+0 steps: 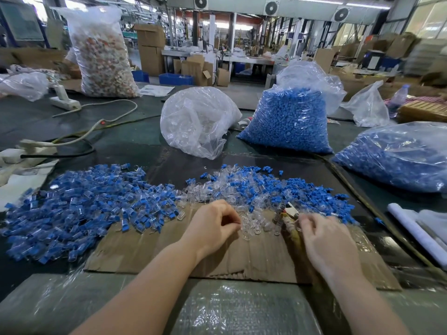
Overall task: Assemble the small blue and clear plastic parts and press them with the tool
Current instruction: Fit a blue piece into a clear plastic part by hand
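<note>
My left hand point(212, 226) hovers over the cardboard sheet point(217, 259), its fingers curled and its thumb and forefinger pinching a small clear part at the edge of the loose clear parts point(256, 224). My right hand point(324, 238) is blurred. It lies palm down beside and partly over the wrapped handle of the pressing tool point(289, 215), whose metal jaws point away from me. Whether it grips the handle is unclear. A mixed heap of clear and blue parts point(271, 187) spreads just beyond both hands. Assembled blue-and-clear pieces point(84, 206) form a wide pile at the left.
Behind the heaps stand a bag of clear parts point(198, 122) and a bag of blue parts point(290, 122). Another blue bag point(399, 158) lies at the right. Power strips with cables point(65, 102) sit at the left, and white rolls point(416, 230) at the right edge.
</note>
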Available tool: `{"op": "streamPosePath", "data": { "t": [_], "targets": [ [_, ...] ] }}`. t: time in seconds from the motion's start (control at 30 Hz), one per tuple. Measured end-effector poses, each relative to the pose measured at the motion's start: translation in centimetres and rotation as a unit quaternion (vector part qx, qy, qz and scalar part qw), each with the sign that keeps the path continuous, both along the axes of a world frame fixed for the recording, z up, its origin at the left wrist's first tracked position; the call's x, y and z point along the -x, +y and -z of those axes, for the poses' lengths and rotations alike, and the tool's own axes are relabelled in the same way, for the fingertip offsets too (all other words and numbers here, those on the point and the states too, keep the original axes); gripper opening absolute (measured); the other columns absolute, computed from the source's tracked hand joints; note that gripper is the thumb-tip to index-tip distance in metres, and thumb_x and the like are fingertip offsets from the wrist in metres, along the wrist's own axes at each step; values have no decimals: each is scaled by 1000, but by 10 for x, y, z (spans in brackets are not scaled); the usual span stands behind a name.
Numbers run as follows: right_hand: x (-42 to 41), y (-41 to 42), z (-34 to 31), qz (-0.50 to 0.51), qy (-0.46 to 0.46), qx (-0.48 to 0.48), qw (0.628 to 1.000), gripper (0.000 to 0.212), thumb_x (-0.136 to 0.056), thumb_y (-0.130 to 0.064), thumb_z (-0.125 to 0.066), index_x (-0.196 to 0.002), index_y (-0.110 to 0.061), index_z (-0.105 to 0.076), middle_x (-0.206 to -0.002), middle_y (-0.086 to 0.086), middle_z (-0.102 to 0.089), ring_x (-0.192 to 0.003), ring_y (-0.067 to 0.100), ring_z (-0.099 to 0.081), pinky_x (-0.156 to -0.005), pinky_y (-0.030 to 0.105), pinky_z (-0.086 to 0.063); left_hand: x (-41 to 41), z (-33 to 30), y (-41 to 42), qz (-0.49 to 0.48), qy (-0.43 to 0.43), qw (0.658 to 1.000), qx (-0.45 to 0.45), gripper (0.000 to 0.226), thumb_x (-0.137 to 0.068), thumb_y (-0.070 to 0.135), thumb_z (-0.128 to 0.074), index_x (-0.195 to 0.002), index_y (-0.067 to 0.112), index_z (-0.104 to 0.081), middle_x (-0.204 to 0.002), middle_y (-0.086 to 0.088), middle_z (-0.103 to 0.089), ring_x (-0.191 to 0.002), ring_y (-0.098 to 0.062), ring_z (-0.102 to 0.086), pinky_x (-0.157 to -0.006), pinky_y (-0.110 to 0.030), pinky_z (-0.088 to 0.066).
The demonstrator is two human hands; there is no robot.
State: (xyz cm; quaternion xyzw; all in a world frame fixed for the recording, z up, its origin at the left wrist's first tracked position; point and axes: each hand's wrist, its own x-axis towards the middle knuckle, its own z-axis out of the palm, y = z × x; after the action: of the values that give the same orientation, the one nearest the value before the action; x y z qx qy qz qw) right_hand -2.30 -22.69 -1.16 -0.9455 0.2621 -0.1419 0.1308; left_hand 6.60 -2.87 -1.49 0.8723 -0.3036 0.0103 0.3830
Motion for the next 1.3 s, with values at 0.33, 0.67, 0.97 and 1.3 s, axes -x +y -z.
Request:
{"op": "streamPosePath", "data": {
  "t": [0.33,0.67,0.97,1.3],
  "targets": [
    [-9,-33,-17,121,74,59,988,4,-89,-19,-58,-91,-19,-62,-76,1,-59,-73,21,-55,-69,33,-47,4,14,-7,-69,103,983,135,15,-83,10,-66,-82,23,-61,-84,4,-66,-81,-9,-62,-76,-15,-50],
    [-12,-6,-27,-8,-79,59,995,11,-91,-20,-57,-86,-12,-62,-80,-1,-53,-78,14,-49,-67,23,-38,5,15,-6,-73,119,976,166,12,-86,12,-64,-92,21,-64,-85,4,-66,-78,-7,-62,-68,-10,-47],
    [-18,77,-7,-169,-97,-11,981,12,-94,-32,-51,-94,-23,-60,-90,-9,-58,-86,6,-52,-78,16,-43,5,18,-4,-81,125,969,195,16,-84,7,-65,-87,23,-67,-80,6,-68,-73,-4,-63,-70,-14,-51],
    [-25,83,17,-126,-65,-42,989,16,-90,-35,-51,-87,-21,-57,-92,-5,-59,-94,14,-53,-80,25,-38,8,18,-4,-67,119,970,199,20,-82,8,-68,-83,28,-68,-84,10,-68,-82,-2,-63,-75,-11,-47]
  ]
}}
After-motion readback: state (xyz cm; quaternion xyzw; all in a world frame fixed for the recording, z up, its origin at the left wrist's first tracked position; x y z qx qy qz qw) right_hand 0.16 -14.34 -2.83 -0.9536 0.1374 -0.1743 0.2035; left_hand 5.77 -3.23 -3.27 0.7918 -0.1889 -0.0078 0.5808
